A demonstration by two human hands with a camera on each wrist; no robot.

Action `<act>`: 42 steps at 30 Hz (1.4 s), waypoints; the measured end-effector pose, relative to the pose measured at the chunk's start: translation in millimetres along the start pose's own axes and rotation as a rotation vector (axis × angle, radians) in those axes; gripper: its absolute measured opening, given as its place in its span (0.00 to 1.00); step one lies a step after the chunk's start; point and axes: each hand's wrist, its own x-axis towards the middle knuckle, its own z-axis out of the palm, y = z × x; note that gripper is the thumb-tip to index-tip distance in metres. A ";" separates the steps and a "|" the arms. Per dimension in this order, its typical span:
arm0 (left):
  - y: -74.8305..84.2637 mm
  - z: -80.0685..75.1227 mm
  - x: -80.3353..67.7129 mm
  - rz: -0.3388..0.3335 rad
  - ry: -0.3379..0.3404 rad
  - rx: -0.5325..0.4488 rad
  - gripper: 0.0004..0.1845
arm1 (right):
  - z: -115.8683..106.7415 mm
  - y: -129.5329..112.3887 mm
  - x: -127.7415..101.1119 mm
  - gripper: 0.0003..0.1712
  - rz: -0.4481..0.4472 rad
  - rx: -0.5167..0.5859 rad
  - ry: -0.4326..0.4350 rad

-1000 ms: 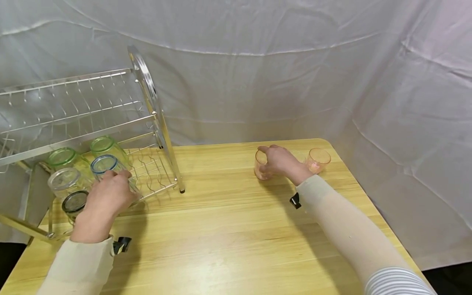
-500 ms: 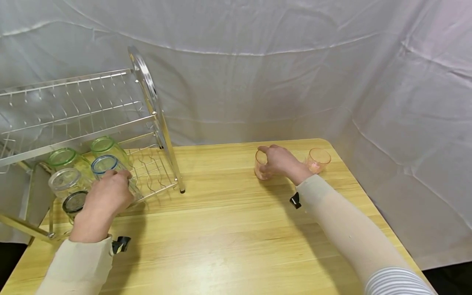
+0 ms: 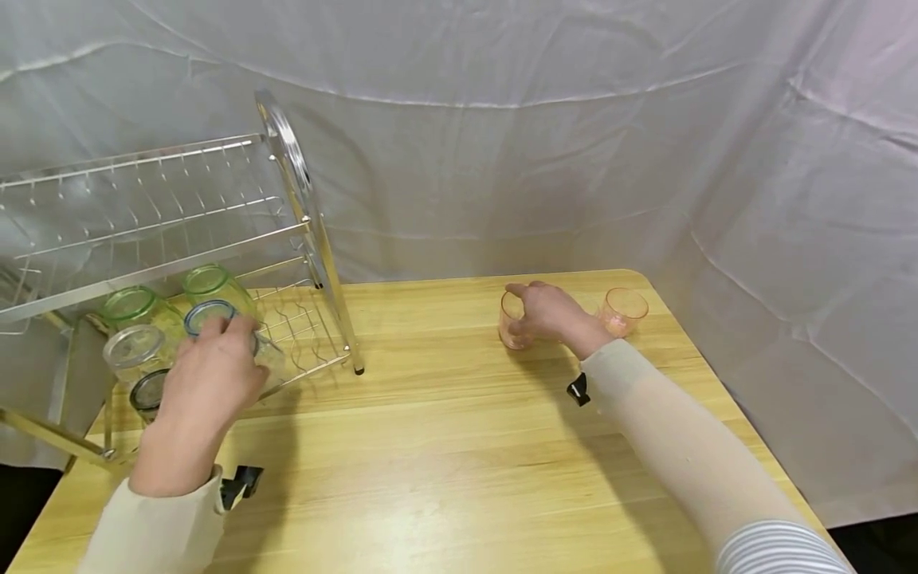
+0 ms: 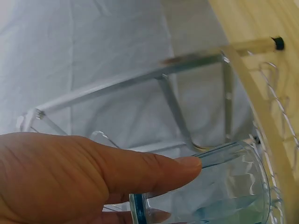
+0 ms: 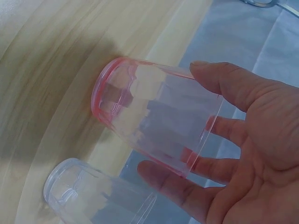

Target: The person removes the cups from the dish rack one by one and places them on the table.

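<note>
Now, two glasses in hand, two ways to slip

From my remote seat, I see the left hand (image 3: 208, 375) curled round a blue-rimmed glass (image 4: 219, 191) on the dish rack (image 3: 301, 319), crowded by other glasses. The right hand (image 3: 548, 312) grips a pink glass (image 5: 154, 126) on the tabletop (image 3: 459, 446), a second glass (image 3: 622, 311) near. Smooth walls could slide; a nudge might topple neighbours.
</note>
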 end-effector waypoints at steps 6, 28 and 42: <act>16.4 -3.2 -10.7 0.028 0.022 -0.017 0.38 | -0.1 0.2 -0.4 0.50 0.020 0.025 -0.008; 62.9 17.6 -22.5 0.095 -0.043 -0.163 0.35 | -2.5 -13.5 -22.2 0.50 0.026 -0.096 0.158; 81.2 62.4 -13.5 0.097 -0.118 -0.356 0.38 | 19.7 -15.0 -48.6 0.39 -0.106 -0.060 0.446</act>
